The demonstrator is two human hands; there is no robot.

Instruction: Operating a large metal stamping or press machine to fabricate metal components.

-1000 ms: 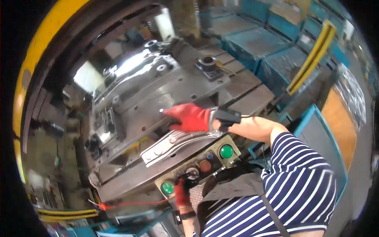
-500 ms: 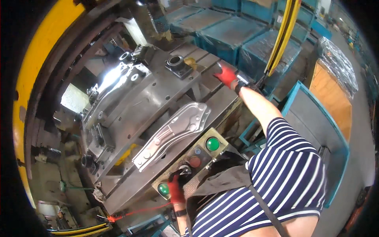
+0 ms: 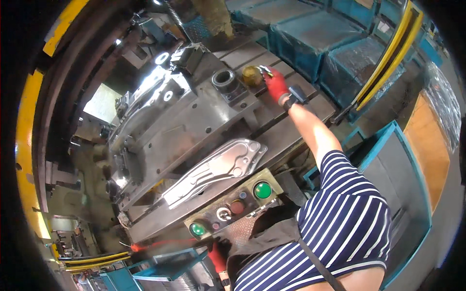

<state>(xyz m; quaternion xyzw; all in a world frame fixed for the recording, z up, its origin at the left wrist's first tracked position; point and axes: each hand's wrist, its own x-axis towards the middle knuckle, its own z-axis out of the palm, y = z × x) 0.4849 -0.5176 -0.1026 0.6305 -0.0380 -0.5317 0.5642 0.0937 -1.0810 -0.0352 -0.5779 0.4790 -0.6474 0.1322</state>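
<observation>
From the head camera, there went the right hand [image 3: 276, 86], in its red glove, stretched far out over the slotted steel bed [image 3: 281, 133]! Its fingers pointed at a round, yellowish lump [image 3: 251, 76], right up close; whether they touched it, you couldn't tell. Something pale and shiny showed at the fingertips, too small to make out, so whether the hand was grasping anything couldn't be told either. The lump sat on the bed, just beside a round metal collar [image 3: 224, 80] at the corner of the big steel block [image 3: 187, 133].

And down low, the left hand [image 3: 218, 256], red-gloved too, hung just below the control box [image 3: 249, 201], near its left green button [image 3: 197, 229]. Dark apron [image 3: 279, 237] and shadow hid the fingers, so clenched or released, no telling!

Between block and box, there lay the long, shiny metal part [image 3: 216, 172], slanting along the near edge of the bed, its wider end up to the right, neither hand on it. Over on the right, a blue cart [image 3: 403, 203] stood near the striped sleeve [image 3: 347, 167], with blue bins [image 3: 310, 36] beyond the bed.
</observation>
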